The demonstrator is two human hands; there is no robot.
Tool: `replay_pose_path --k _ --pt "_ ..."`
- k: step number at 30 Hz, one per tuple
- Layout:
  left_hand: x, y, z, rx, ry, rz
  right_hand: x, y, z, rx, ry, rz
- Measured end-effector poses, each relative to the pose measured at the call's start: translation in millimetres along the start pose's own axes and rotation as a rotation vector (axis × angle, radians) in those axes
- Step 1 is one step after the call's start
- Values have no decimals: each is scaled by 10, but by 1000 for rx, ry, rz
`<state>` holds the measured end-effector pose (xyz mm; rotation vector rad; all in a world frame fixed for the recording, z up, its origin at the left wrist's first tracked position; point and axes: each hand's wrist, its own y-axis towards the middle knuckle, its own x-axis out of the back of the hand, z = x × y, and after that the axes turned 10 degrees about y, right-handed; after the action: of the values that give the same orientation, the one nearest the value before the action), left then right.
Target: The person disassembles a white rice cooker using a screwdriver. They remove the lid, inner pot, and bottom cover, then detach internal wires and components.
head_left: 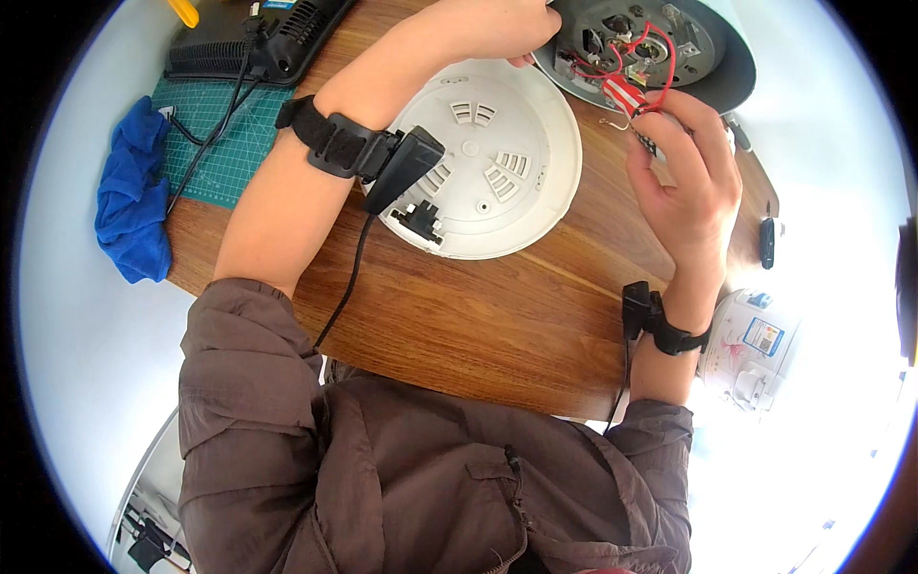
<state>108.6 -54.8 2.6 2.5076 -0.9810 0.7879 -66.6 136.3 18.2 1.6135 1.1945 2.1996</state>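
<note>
At the top, my left hand (pixel 497 31) is bent with its fingers curled, beside the left rim of a round grey metal appliance housing (pixel 734 67). Its fingertips are mostly hidden, so whatever they grip does not show. The housing's open underside faces me, with red wires (pixel 672 57) and metal fittings inside. My right hand (pixel 690 182) is closed in a pinch around a small dark wired part (pixel 645 143) at the housing's lower edge. A red-and-white striped piece (pixel 624 94) lies just beyond those fingers. Below my left hand is a round white vented base cover (pixel 478 196), lying flat.
Upper left, a black vented device (pixel 258 43) with a cable stands by a green cutting mat (pixel 206 134). A blue cloth (pixel 134 196) hangs over the table edge. At right are a small black object (pixel 768 242) and a white labelled container (pixel 751 344). Cables trail from both wrist straps.
</note>
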Motion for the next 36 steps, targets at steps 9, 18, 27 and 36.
replay_pose_path --k 9,18,27,36 --pt "-14 30 26 46 56 16 192 -1 -34 -44 84 -94" --pt "29 -34 -32 12 32 34 467 -79 -78 -214 198 -475" --pt "-58 58 60 70 -203 16 579 -136 -376 -723 119 -548" --pt "-122 15 -46 62 -192 -65 -9 -302 -735 -776 -276 -260"
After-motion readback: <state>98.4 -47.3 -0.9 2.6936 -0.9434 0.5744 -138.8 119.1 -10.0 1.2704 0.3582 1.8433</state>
